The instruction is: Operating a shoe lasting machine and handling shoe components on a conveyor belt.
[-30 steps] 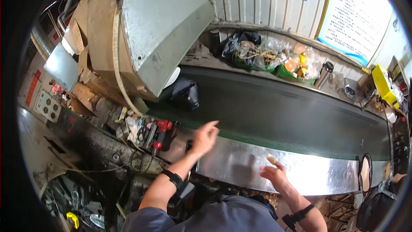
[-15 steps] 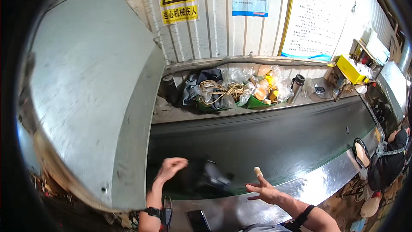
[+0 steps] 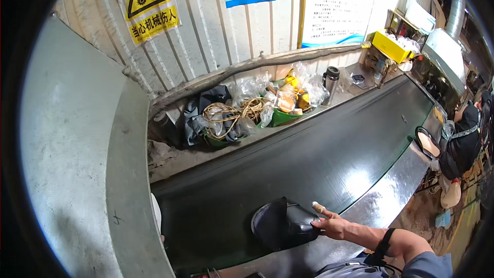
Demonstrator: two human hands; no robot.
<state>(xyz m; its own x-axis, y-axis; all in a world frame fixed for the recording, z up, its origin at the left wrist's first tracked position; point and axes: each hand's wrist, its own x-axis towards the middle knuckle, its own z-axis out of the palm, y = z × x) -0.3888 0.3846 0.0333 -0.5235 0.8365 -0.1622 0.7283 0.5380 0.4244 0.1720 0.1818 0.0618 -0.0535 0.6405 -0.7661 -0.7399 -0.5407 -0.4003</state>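
A black shoe piece (image 3: pixel 296 221), with a dark hollow side at its left, lies on the near part of the dark conveyor belt (image 3: pixel 231 185). My right hand (image 3: pixel 333 225) reaches in from the lower right, its fingers closed on the piece's right edge. One digit with a pale wrapped tip sticks up apart from it. My left hand is almost wholly hidden behind the grey metal hood (image 3: pixel 67 149); only a skin-coloured sliver (image 3: pixel 163 239) shows at the hood's edge. Just above that sliver, a white rounded thing (image 3: pixel 156 217) is partly visible.
Green baskets (image 3: pixel 283 118) with plastic bags and cord stand on the ledge behind the belt, beside a steel flask (image 3: pixel 331 85). A black shoe with a tan inside (image 3: pixel 428 142) lies at the belt's far right, near another person (image 3: pixel 463 139). A metal edge (image 3: pixel 381 201) runs along the front.
The view has swung left. My left hand has gone behind the hood, leaving the black shoe piece on the belt. My right hand has closed on that piece's edge.
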